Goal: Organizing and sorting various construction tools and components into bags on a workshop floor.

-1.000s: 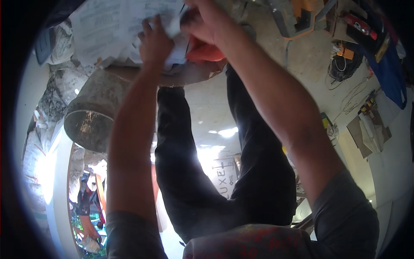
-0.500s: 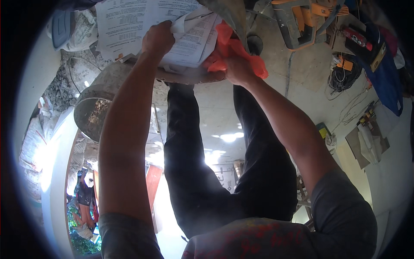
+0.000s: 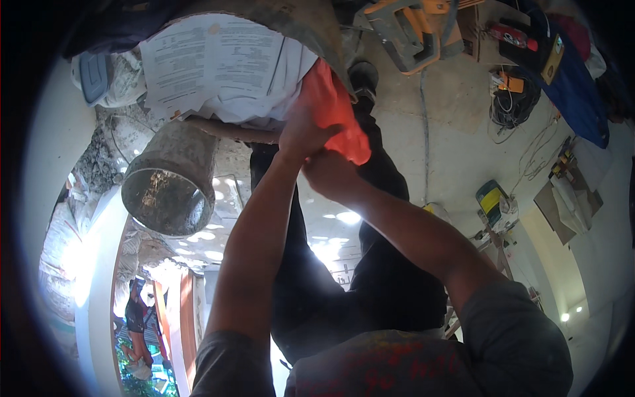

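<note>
- Apparently, the bag (image 3: 337, 109) (orange, thin, crumpled) is being gathered, right of the papers (image 3: 218, 59).
- Right hand (image 3: 331, 175): clenched on its near end.
- Left hand (image 3: 304, 135): touching it, grip too blurred to tell.
- Next move likely calls for a firm two-handed hold.

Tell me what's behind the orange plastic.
Behind the orange plastic, part of a dark trouser leg shows past its lower right edge; white sheets meet its upper left. Whatever its folds, the left hand and right hand cover cannot be seen.
</note>
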The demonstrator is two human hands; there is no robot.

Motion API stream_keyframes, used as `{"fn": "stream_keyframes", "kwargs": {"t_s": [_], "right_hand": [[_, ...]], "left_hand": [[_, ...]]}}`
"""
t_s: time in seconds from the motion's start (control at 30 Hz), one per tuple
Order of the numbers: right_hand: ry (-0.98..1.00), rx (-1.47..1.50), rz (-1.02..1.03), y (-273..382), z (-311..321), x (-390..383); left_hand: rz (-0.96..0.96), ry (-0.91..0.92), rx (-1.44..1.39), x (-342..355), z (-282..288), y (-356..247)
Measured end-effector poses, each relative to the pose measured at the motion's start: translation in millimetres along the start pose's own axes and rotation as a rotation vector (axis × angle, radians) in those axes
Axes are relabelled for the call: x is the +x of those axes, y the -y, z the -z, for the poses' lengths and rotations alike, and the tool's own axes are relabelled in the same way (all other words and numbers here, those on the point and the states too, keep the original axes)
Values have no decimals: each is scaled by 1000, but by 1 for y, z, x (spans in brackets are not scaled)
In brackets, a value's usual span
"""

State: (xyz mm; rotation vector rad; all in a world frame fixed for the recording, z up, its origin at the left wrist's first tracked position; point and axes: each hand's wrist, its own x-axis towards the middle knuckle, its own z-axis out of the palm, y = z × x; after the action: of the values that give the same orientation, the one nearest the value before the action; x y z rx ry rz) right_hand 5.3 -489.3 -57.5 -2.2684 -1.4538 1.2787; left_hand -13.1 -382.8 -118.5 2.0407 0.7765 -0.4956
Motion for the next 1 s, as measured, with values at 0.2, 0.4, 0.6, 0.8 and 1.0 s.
{"fn": "stream_keyframes", "kwargs": {"t_s": [0.2,0.4,0.6,0.8,1.0], "right_hand": [[104,94,148,32,-8,2],[-306,288,-162,-11,5,3],[-19,116,-366,-86,-14,7],[-168,438,-138,-29,29,18],[-157,213,-10,-34,72,-19]], "left_hand": [[424,22,-393,30,-20,105],[622,-258,-932,17,-8,99],[577,-153,-907,26,1,69],[175,-147,-203,20,59,94],[525,-207,-750,-50,80,43]]}}
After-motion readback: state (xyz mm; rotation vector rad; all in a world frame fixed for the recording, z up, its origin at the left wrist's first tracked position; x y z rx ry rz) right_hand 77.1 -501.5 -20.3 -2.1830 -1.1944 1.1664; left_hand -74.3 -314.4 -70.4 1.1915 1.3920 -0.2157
